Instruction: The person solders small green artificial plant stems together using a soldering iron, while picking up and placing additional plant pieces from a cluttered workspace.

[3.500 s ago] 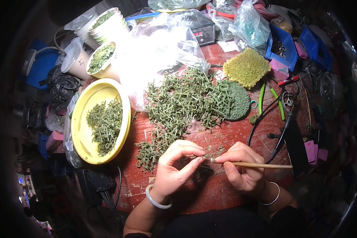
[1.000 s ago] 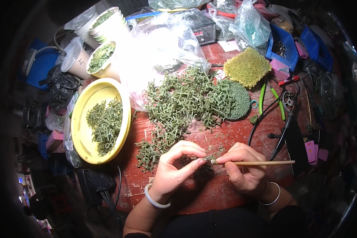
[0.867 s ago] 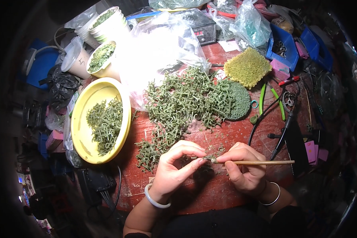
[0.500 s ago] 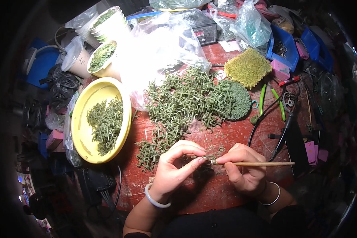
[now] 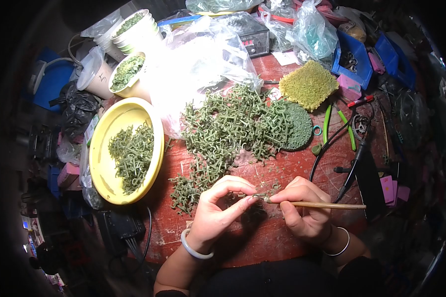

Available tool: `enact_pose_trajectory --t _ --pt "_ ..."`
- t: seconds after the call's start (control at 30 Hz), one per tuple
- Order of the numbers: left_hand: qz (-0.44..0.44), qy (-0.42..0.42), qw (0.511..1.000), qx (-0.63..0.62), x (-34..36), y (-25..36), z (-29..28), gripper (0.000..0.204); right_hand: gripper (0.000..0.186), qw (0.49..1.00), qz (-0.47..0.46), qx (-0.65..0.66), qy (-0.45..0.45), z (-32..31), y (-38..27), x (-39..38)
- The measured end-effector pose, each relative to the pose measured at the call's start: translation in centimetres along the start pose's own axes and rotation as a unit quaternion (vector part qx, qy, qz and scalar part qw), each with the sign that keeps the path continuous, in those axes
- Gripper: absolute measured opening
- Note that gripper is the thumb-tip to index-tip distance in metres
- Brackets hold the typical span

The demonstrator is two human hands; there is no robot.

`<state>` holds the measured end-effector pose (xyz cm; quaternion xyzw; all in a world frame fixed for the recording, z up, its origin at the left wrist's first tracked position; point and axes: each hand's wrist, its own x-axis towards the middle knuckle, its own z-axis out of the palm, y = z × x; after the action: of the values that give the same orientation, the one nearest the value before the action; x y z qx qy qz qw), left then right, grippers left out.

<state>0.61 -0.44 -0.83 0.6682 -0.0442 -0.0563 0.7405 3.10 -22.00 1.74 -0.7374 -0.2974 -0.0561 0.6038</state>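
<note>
My left hand (image 5: 214, 213) pinches a small dark-green hooked piece (image 5: 257, 196) between thumb and fingertips. My right hand (image 5: 308, 210) is closed around a thin wooden-handled tool (image 5: 344, 205), with its metal-collared end meeting the piece. The fingers partly hide the tool's tip and the piece. Just beyond my hands spreads a heap of similar small green bent pieces (image 5: 223, 123), a few of them close to my left fingers. More of these pieces (image 5: 132, 156) lie in a yellow basin (image 5: 100, 173) on the left.
A clear plastic bag (image 5: 198, 54) glares under strong light behind the heap. Beside it are a round green textured pad (image 5: 298, 127) and a yellow bristly block (image 5: 309, 85). Green-handled pliers (image 5: 346, 126) and a black cabled pen-like tool (image 5: 352, 171) lie right. Tubs (image 5: 130, 81) stand far left.
The wooden tool's free end has dipped slightly, and my right fingers have shifted a little with it. My left hand keeps its pinch almost in place.
</note>
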Motion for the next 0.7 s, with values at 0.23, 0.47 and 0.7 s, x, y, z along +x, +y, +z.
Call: enact_pose_trajectory --t 0.23,0.47,0.7 --pt "-0.047 0.014 0.999 -0.018 -0.1 0.4 0.0 0.015 0.019 0.999 -0.025 -0.029 0.019 -0.2 0.0 0.1" --pt "-0.078 0.033 0.996 -0.030 -0.3 0.5 0.1 0.014 0.021 0.997 0.015 -0.066 0.040 0.3 -0.1 -0.6" --pt "-0.074 0.001 0.994 -0.080 -0.3 0.5 -0.1 0.016 0.025 0.987 -0.025 -0.157 -0.021 1.0 0.5 0.0"
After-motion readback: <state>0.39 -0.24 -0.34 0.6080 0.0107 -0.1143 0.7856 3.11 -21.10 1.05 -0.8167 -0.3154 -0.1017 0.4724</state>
